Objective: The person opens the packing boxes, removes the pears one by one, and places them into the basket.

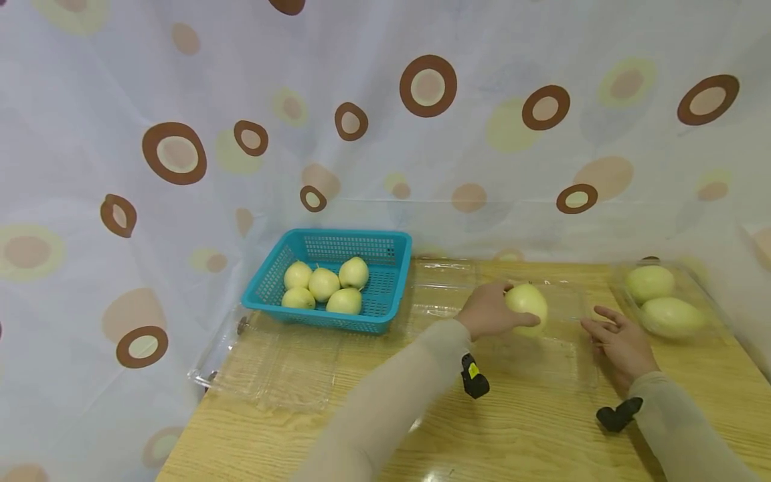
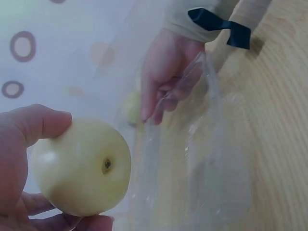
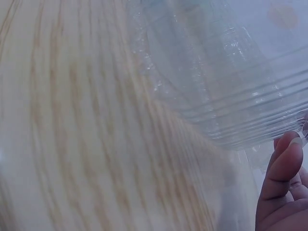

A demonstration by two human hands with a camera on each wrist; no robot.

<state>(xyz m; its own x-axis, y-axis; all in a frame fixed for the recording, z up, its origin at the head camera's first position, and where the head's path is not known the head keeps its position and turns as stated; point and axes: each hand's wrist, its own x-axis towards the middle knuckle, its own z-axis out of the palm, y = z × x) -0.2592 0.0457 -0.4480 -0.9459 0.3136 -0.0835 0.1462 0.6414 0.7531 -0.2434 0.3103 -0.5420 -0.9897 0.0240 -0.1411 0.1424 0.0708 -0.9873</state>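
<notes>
My left hand [image 1: 495, 311] grips a pale yellow-green pear [image 1: 527, 305] between thumb and fingers. The pear is raised over a clear plastic box [image 1: 545, 365], and its dark blossom end shows in the left wrist view. At the right side of that box, my right hand [image 1: 623, 345] pinches the rim with curled fingers. In the right wrist view, the fingertips [image 3: 286, 159] meet the box's ribbed edge. Several more pears [image 1: 324, 284] lie in a blue perforated basket [image 1: 385, 320] to the left.
Another clear box [image 1: 717, 308] at the right holds two pale yellow-green fruits [image 1: 671, 316]. More clear plastic containers [image 1: 295, 375] lie in front of the basket and beside it. A patterned curtain [image 1: 373, 80] hangs behind the wooden table [image 1: 476, 442].
</notes>
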